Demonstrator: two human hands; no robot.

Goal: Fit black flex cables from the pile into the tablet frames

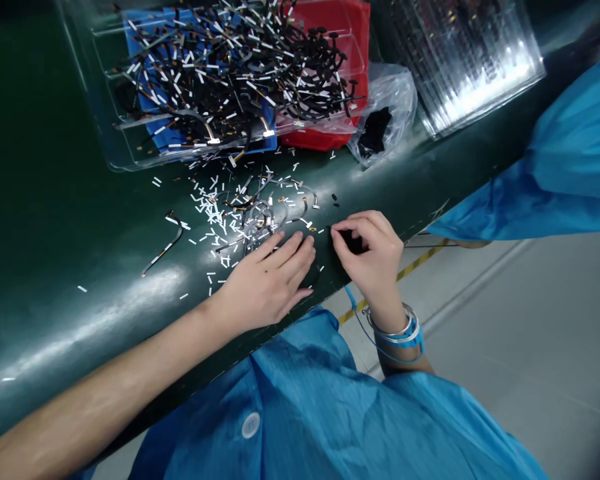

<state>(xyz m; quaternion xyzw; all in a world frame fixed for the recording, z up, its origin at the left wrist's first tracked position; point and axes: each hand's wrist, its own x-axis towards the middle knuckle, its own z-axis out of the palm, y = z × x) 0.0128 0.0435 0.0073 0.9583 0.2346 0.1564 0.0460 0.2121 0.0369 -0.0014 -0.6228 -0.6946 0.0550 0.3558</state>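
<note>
My left hand [267,283] lies flat on the green table, its fingers stretched out at the near edge of a loose pile of thin flex cables [260,217]. White paper-like strips [213,210] are scattered among and beside these cables. To the right, my right hand [373,250] rests near the table edge with thumb and index finger pinched together. Whatever the pinch may hold is too small to make out. Two small black pieces [335,199] lie just beyond the right fingertips. One flex cable [165,247] sits apart on the left.
A clear plastic tray [103,127] heaped with black flex cables stands over a blue bin [155,130] and a red bin [357,40]. Beside them are a plastic bag [400,93] with black contents and a stack of clear trays [480,80]. Another person's blue sleeve [575,147] is at right.
</note>
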